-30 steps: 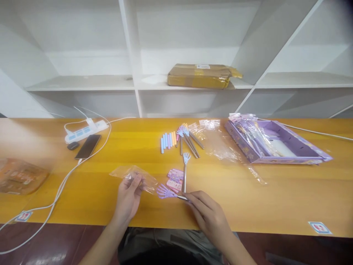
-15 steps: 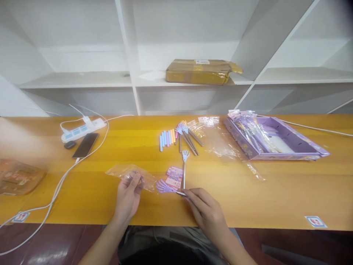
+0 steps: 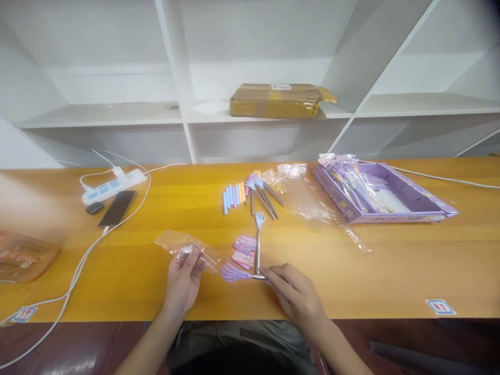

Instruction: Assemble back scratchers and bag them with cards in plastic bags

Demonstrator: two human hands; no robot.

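Observation:
My left hand [image 3: 184, 281] is closed on a clear plastic bag [image 3: 172, 240], pinched between thumb and fingers above the table. In my right hand [image 3: 299, 294] is the metal rod of a purple back scratcher [image 3: 233, 272], whose claw points left toward the bag. Just beyond it lies a blue back scratcher [image 3: 258, 242], its rod end close to my right fingertips. Small pink and purple cards [image 3: 244, 252] are stacked beside that rod. Farther back, several back scratchers [image 3: 265, 198] form a loose pile, and a row of coloured handle sleeves [image 3: 233, 196] lies to their left.
Empty plastic bags [image 3: 308, 195] spread right of the pile. A purple tray [image 3: 398, 216] holds several bagged items. On the left are a power strip [image 3: 113, 186], a phone [image 3: 117, 208], white cables and an orange package [image 3: 25, 258]. A taped carton [image 3: 277, 101] sits on the shelf.
The view has shifted slightly. The purple back scratcher has turned a little toward level in my right hand. My left hand still holds the bag.

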